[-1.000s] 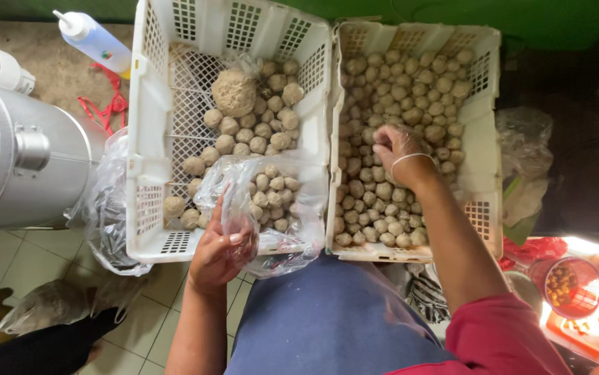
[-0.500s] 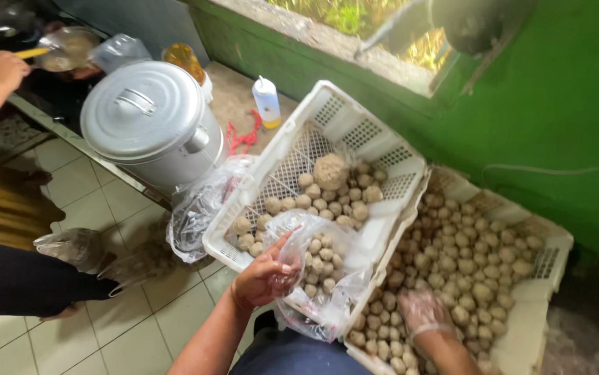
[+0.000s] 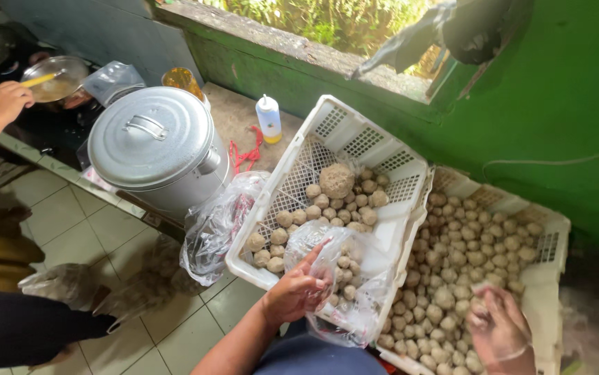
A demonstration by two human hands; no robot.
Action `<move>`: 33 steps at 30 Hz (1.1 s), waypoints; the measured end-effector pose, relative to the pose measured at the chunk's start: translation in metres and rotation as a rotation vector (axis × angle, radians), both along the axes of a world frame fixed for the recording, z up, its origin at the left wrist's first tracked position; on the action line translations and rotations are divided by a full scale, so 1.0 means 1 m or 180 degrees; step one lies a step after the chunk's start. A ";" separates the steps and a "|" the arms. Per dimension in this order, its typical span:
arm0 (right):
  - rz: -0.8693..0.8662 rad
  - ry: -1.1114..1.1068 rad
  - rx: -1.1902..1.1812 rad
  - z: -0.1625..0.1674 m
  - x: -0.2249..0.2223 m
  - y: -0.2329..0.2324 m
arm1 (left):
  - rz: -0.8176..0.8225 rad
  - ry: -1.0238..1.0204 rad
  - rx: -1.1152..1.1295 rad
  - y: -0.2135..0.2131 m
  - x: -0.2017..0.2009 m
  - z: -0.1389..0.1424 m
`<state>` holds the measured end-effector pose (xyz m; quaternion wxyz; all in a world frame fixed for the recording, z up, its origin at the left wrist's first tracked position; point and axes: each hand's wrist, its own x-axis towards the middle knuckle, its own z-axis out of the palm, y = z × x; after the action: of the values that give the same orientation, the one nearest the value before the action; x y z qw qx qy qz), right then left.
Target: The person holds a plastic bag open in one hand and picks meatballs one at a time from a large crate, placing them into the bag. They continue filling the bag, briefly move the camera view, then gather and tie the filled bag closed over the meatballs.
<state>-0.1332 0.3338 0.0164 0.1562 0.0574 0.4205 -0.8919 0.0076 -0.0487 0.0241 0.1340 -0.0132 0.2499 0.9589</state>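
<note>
Left hand [image 3: 298,290] pinches the mouth of the thin clear plastic bag [image 3: 344,278] of pale meatballs, slumped on the white slatted crate's [image 3: 410,208] near rim; right hand [image 3: 499,332], blurred, grip unreadable, over the neighbouring crate; a slack mouth could spill balls floorward.

A thin, clear, crinkled plastic bag [image 3: 355,278] at lower centre shines glossy where the left hand [image 3: 298,292] grips it. Inside are pale beige, matt, rough-skinned round balls [image 3: 344,267]. Two white perforated plastic crates, one at centre [image 3: 383,149] and one at right [image 3: 549,239], look smooth and slightly dull. At upper left, a round silver metal pot with lid [image 3: 154,149] has a brushed, softly gleaming finish. The green painted wall [image 3: 556,104] looks matt; the pale floor tiles [image 3: 98,229] look smooth.
</note>
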 end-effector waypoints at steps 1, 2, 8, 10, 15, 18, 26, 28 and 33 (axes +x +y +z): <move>0.0180 0.0077 -0.0163 0.005 0.009 -0.014 | -0.0015 -0.0030 -0.0041 -0.001 0.000 -0.001; 0.0378 0.0165 -0.0305 0.008 0.016 -0.029 | -0.0042 -0.0072 -0.0081 -0.002 -0.001 -0.002; 0.1903 0.0229 0.0451 -0.005 0.045 -0.128 | -0.0203 -0.0142 -0.0145 -0.005 0.003 -0.020; 0.2283 0.0530 0.1370 -0.016 0.046 -0.163 | -0.0220 -0.0072 -0.0027 -0.009 0.005 -0.023; 0.1184 0.3689 0.4232 -0.041 0.062 -0.182 | -0.0265 0.0038 0.0080 -0.006 0.007 -0.018; 0.2098 0.3701 0.4382 -0.044 0.063 -0.144 | -0.0226 -0.0038 0.0049 0.002 0.004 -0.015; 0.0783 0.0093 0.4594 -0.001 -0.074 0.000 | -0.0156 -0.0074 -0.0206 0.013 0.002 -0.017; 0.0399 -0.0098 0.5607 0.009 -0.129 0.022 | -0.0125 -0.0044 -0.0161 0.017 0.004 -0.018; 0.1006 -0.0088 0.6653 0.008 -0.203 0.032 | 0.0185 -0.0237 -0.0425 0.025 -0.001 -0.019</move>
<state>-0.3365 0.3655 0.0240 0.1482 0.1181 0.9803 -0.0553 0.0071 -0.0232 0.0051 0.1141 -0.0649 0.3077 0.9424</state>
